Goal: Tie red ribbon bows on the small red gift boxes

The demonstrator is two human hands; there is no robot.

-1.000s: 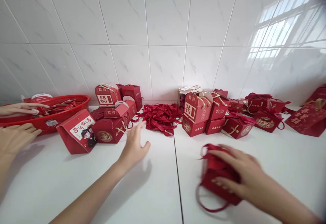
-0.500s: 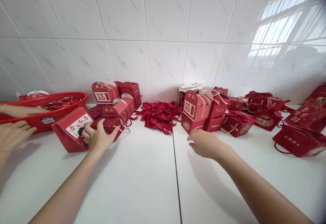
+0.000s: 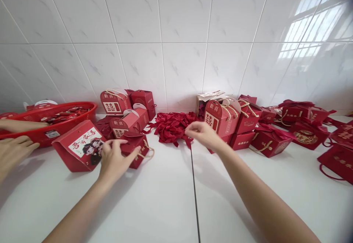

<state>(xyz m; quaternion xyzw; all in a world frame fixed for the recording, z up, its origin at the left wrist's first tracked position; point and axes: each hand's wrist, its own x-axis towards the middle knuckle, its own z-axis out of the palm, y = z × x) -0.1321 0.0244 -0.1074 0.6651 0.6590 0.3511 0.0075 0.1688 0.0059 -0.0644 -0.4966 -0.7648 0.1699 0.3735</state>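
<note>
My left hand (image 3: pixel 114 162) is wrapped over a small dark red gift box (image 3: pixel 135 147) with a cream rope handle, thumb and fingers on opposite sides. Just left of it stands a larger red box (image 3: pixel 78 147) with a white label and cartoon figures. My right hand (image 3: pixel 202 134) is at the right edge of a heap of dark red ribbons (image 3: pixel 172 127), its fingers drawn together. Whether a ribbon is between the fingertips I cannot make out. Behind that hand is a stack of red and pink boxes (image 3: pixel 222 119) with rope handles.
Another person's hand (image 3: pixel 19 156) rests beside a red basin (image 3: pixel 52 134) of small red packets at left. More boxes (image 3: pixel 118 101) stand near the tiled wall (image 3: pixel 182 70). Several ribbon-tied boxes (image 3: pixel 271 141) spread rightward. A dark seam (image 3: pixel 195 191) divides the white tabletop.
My right hand has moved left and up from the stacked boxes to the ribbon heap. My left hand has drawn the small gift box right and nearer, apart from the pink boxes.
</note>
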